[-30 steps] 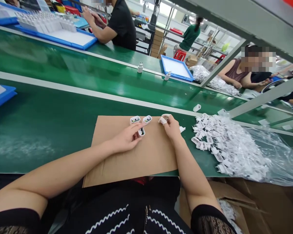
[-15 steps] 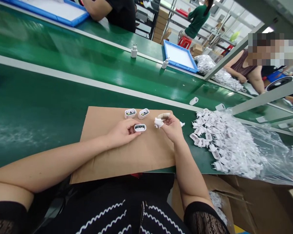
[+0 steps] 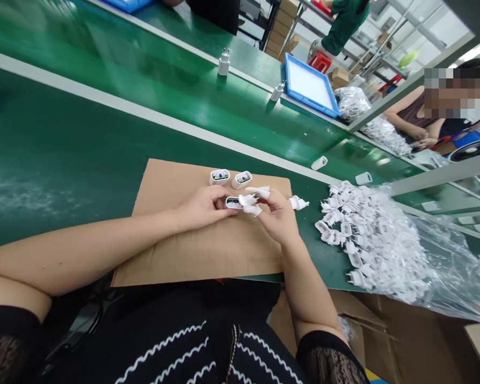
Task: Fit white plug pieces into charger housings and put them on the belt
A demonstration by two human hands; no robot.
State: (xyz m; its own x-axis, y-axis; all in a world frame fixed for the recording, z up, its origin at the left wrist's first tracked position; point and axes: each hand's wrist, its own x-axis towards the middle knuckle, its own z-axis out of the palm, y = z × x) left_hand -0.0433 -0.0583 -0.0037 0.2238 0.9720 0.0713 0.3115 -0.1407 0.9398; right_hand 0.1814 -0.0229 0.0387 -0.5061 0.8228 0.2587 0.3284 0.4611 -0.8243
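Note:
My left hand (image 3: pixel 206 207) is closed round a white charger housing (image 3: pixel 232 202), its open end facing up with parts inside. My right hand (image 3: pixel 278 210), white covers on thumb and forefinger, pinches a white plug cap (image 3: pixel 248 200) with pins. The cap is at the right end of the housing's opening; whether it is seated I cannot tell. Two more open housings, a left one (image 3: pixel 219 177) and a right one (image 3: pixel 241 180), stand just beyond on the cardboard sheet (image 3: pixel 208 256). A loose plug cap (image 3: pixel 298 202) lies right of my right hand.
A large heap of white plug caps (image 3: pixel 368 234) spills from a clear plastic bag (image 3: pixel 452 256) at the right. Finished-looking chargers (image 3: pixel 224 63) stand beyond the pale rail. A blue tray (image 3: pixel 312 85) lies at the far side. Co-workers sit across the bench.
My right hand has moved left, bringing the plug cap from beside the housing onto its opening. My left hand still holds the housing. The camera view has shifted slightly.

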